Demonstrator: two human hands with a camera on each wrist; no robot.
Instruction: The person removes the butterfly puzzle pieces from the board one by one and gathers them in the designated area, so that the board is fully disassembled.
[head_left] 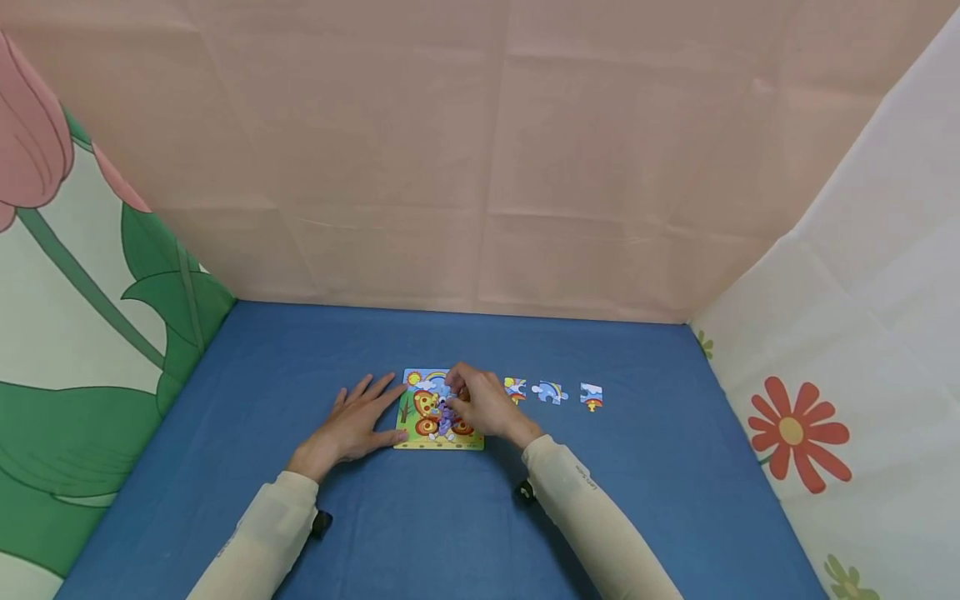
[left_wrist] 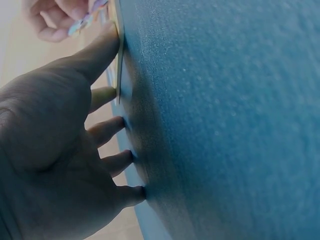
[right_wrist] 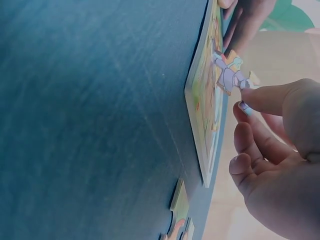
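A colourful puzzle board (head_left: 424, 442) with a bear picture lies flat on the blue cloth. My left hand (head_left: 357, 422) is spread at its left side, the thumb and index finger touching the board's edge and the other fingertips on the cloth. Above the board, my right hand (head_left: 487, 404) pinches a purple jigsaw piece (right_wrist: 231, 75) between thumb and index finger. That piece is tilted up off the board in the right wrist view. The right hand covers the board's upper right part in the head view.
Right of the board lie three loose jigsaw pieces: a yellow and red one (head_left: 515, 387), a blue one with a rainbow (head_left: 551, 392) and another blue one (head_left: 591, 395). Fabric walls, one beige (head_left: 480, 167), stand around the blue tabletop (head_left: 645, 483).
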